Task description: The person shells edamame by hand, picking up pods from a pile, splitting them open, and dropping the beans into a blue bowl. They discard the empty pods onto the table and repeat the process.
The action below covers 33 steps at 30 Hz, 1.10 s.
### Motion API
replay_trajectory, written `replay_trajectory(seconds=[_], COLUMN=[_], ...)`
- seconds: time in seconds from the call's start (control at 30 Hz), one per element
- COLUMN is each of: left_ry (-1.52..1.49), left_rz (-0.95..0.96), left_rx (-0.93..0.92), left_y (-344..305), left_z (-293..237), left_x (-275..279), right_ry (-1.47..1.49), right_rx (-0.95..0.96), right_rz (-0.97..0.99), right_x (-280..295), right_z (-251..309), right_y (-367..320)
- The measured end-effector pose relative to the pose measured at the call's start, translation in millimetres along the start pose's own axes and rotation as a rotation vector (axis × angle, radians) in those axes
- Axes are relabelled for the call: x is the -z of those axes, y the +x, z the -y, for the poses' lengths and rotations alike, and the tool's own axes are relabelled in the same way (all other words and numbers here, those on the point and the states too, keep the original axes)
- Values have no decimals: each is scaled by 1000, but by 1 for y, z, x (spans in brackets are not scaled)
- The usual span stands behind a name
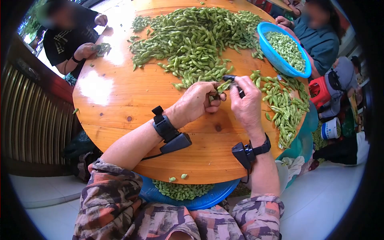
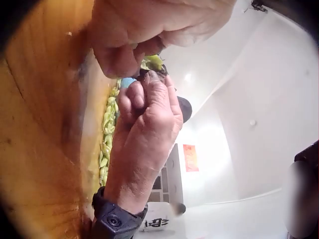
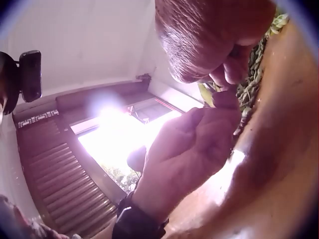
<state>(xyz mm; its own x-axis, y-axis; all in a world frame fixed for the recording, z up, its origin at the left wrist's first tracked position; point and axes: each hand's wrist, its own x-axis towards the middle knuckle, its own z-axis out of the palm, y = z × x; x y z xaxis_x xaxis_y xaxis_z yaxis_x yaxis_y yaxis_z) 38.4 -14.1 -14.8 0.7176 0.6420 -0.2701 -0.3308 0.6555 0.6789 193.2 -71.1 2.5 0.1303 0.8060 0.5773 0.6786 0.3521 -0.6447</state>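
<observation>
– Two grips?
– Yep. Left hand (image 1: pixel 200 100) pinches pod (image 1: pixel 225 85); right hand (image 1: pixel 247 100) grips black tool (image 1: pixel 241 93). Pod's between the hands, above table (image 1: pixel 168 132).
– Tips?
– Steady pod, small moves, fingertips clear of tool. Pile (image 1: pixel 196 48) beyond: short reach.

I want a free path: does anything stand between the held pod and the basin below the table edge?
Yes: the near part of the wooden table, with two loose beans near its edge, lies between the pod in the left hand and the blue basin; that edge hides the basin's far side.
</observation>
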Motion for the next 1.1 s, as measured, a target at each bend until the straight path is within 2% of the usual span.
replay_trajectory(seconds=[0.03, 0.1, 0.17, 0.3, 0.37, 0.4, 0.47, 0.6, 0.77, 0.83, 0.87, 0.93, 0.97, 1.1], left_ry=[-33, -8, 19, 32, 44, 147, 252, 357, 278, 68, 70, -182, -180, -277], left_rz=[59, 95, 129, 105, 75, 15, -50, 18, 60, 79, 79, 296, 299, 267], left_rx=[3, 5, 7, -31, -56, -92, -129, -136, -96, -65, -65, -8, -5, 26], left_y=[0, 0, -1, -1, 1, 1, 3, 6, 6, 7, 7, 7, 7, -2], left_z=[0, -3, -5, -2, 1, 2, 3, 4, 1, 0, -2, -7, -7, -12], left_x=[1, 2, 2, 2, 4, 0, -1, 4, 10, 13, 14, 12, 9, -10], right_ry=[-1, -232, -322, -169, 20, 21, 266, 366, 328, -275, -408, -480, -552, -514], right_rx=[1, -54, -1, -129, -270, -270, -421, -386, -448, -46, -15, -61, -108, -82], right_rz=[0, -126, -167, -81, 14, 17, 97, 210, 101, -162, -174, -154, -131, -138], right_x=[3, 12, 17, 22, 18, 17, 17, 11, 18, 23, 26, 30, 31, 28], right_z=[-3, -16, -28, -20, -21, -17, -7, 0, -17, -27, -29, -33, -35, -34], right_y=[2, 5, 7, 7, 5, 4, 4, 1, 5, 7, 7, 8, 8, 8])
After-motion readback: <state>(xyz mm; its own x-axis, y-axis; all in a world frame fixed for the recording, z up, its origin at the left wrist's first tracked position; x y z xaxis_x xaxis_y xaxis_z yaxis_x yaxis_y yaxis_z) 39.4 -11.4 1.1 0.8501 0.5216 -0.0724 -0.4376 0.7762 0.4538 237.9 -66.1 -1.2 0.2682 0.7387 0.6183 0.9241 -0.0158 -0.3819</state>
